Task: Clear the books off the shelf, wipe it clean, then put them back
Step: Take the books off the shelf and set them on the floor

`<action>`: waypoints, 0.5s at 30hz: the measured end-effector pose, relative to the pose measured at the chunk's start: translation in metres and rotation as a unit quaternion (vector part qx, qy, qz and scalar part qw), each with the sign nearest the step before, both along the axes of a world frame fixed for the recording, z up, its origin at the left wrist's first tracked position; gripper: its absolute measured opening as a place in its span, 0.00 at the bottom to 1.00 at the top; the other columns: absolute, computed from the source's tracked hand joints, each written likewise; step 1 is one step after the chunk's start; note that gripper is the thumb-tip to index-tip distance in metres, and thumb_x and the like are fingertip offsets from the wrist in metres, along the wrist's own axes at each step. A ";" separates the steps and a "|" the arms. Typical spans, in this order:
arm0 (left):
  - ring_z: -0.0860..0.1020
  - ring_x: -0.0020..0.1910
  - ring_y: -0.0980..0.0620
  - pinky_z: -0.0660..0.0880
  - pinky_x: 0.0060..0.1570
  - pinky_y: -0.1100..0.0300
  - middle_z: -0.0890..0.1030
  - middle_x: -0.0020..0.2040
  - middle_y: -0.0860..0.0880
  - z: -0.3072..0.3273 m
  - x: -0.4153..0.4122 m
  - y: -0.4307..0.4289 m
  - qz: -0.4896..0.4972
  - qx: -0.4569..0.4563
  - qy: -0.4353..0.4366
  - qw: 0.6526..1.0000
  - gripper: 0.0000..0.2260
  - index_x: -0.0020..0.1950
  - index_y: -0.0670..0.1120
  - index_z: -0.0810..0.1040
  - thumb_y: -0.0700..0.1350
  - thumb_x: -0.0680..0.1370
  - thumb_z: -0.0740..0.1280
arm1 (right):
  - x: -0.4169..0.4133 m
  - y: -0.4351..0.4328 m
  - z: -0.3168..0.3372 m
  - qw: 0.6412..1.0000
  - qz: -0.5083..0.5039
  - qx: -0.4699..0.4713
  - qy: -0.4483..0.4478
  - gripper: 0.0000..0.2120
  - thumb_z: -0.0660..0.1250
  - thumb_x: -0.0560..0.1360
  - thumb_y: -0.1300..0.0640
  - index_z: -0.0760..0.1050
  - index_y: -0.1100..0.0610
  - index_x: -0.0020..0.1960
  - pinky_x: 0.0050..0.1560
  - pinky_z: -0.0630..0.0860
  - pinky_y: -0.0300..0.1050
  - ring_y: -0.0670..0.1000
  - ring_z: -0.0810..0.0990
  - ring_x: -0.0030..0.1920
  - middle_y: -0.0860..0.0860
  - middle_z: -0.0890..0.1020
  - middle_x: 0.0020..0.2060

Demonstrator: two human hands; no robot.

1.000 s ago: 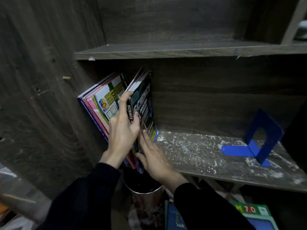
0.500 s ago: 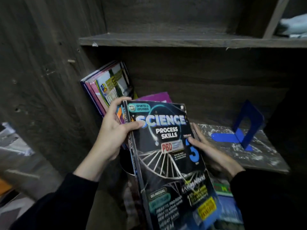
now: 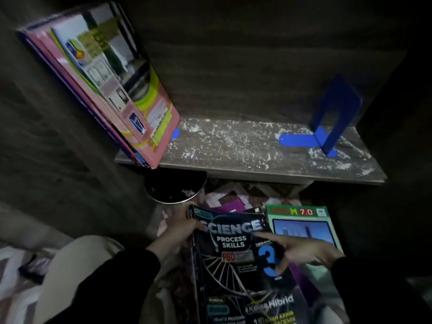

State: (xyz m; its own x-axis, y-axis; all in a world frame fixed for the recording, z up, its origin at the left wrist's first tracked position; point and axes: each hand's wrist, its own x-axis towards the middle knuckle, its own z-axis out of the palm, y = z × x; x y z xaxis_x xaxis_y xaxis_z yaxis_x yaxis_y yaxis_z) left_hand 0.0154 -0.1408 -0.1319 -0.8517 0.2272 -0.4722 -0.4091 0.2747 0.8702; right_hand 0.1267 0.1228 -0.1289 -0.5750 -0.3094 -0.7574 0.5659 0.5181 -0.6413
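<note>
A dark Science Process Skills book [image 3: 236, 267] lies low in front of the shelf, over a purple book. My left hand [image 3: 180, 226] grips its upper left corner at the spine. My right hand [image 3: 297, 250] rests on the cover's right side with fingers stretched out. The dusty wooden shelf [image 3: 233, 148] carries a leaning row of pink and purple books [image 3: 105, 90] at its left end, tilted against the side wall.
A blue metal bookend [image 3: 327, 120] stands on the shelf's right part. A green book marked 7.0 [image 3: 301, 220] lies on the floor to the right. A round metal can [image 3: 175, 190] sits under the shelf's left edge.
Both hands have carried the Science book down from shelf height to the floor pile. The view has dropped, so the upper shelf is out of sight.
</note>
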 end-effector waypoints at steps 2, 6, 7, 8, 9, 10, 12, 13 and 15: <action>0.79 0.55 0.41 0.77 0.52 0.51 0.81 0.52 0.43 -0.032 -0.005 0.014 0.000 -0.025 0.003 1.000 0.30 0.60 0.42 0.74 0.29 0.59 0.74 | -0.001 -0.003 -0.018 0.999 -0.019 0.039 -0.018 0.46 0.70 0.70 0.71 0.54 0.37 0.75 0.73 0.61 0.50 0.53 0.56 0.75 0.48 0.54 0.77; 0.74 0.56 0.51 0.69 0.52 0.61 0.77 0.57 0.46 -0.078 -0.008 0.037 0.037 -0.080 0.060 0.994 0.28 0.68 0.42 0.67 0.32 0.70 0.71 | -0.005 -0.009 -0.055 0.993 -0.074 0.088 -0.007 0.45 0.66 0.73 0.70 0.49 0.35 0.74 0.52 0.72 0.37 0.48 0.75 0.54 0.53 0.67 0.72; 0.73 0.55 0.52 0.66 0.50 0.64 0.76 0.56 0.46 -0.089 -0.010 0.042 0.041 -0.088 0.075 0.992 0.27 0.70 0.41 0.65 0.32 0.73 0.69 | -0.007 -0.012 -0.064 0.991 -0.079 0.109 0.008 0.42 0.63 0.75 0.70 0.48 0.36 0.74 0.40 0.70 0.36 0.46 0.74 0.41 0.54 0.75 0.64; 0.73 0.56 0.51 0.65 0.49 0.66 0.76 0.57 0.45 -0.098 -0.013 0.046 0.042 -0.092 0.083 0.991 0.26 0.71 0.40 0.64 0.33 0.74 0.68 | -0.009 -0.015 -0.075 0.987 -0.083 0.137 0.027 0.41 0.61 0.76 0.69 0.46 0.37 0.75 0.33 0.66 0.37 0.46 0.69 0.32 0.52 0.80 0.52; 0.74 0.58 0.48 0.65 0.49 0.67 0.76 0.59 0.43 -0.111 -0.018 0.050 0.044 -0.088 0.093 0.991 0.27 0.72 0.39 0.62 0.32 0.75 0.67 | -0.011 -0.017 -0.085 0.982 -0.083 0.162 0.045 0.40 0.60 0.77 0.67 0.43 0.39 0.76 0.31 0.62 0.39 0.46 0.64 0.28 0.50 0.78 0.40; 0.74 0.61 0.46 0.66 0.51 0.66 0.75 0.62 0.42 -0.120 -0.022 0.054 0.044 -0.088 0.095 0.991 0.28 0.73 0.38 0.60 0.32 0.76 0.67 | -0.013 -0.020 -0.096 0.977 -0.084 0.184 0.060 0.40 0.60 0.78 0.65 0.40 0.41 0.77 0.30 0.60 0.39 0.47 0.63 0.27 0.50 0.74 0.35; 0.71 0.63 0.49 0.64 0.53 0.67 0.72 0.65 0.43 -0.136 -0.031 0.060 0.033 -0.095 0.088 0.991 0.30 0.76 0.40 0.56 0.33 0.77 0.66 | -0.015 -0.024 -0.117 0.966 -0.088 0.231 0.081 0.42 0.62 0.79 0.61 0.35 0.41 0.76 0.31 0.64 0.40 0.49 0.69 0.30 0.56 0.78 0.43; 0.70 0.62 0.51 0.63 0.53 0.69 0.72 0.66 0.44 -0.144 -0.035 0.063 0.027 -0.097 0.091 0.991 0.31 0.77 0.41 0.55 0.34 0.77 0.65 | -0.016 -0.027 -0.122 0.958 -0.087 0.260 0.088 0.44 0.63 0.78 0.61 0.32 0.40 0.74 0.34 0.67 0.41 0.51 0.72 0.34 0.58 0.78 0.51; 0.72 0.62 0.49 0.64 0.50 0.68 0.73 0.66 0.45 -0.156 -0.040 0.067 0.006 -0.108 0.091 0.990 0.31 0.78 0.43 0.52 0.37 0.79 0.64 | -0.019 -0.033 -0.131 0.943 -0.096 0.303 0.095 0.45 0.62 0.78 0.64 0.31 0.41 0.74 0.44 0.72 0.42 0.54 0.76 0.44 0.62 0.70 0.63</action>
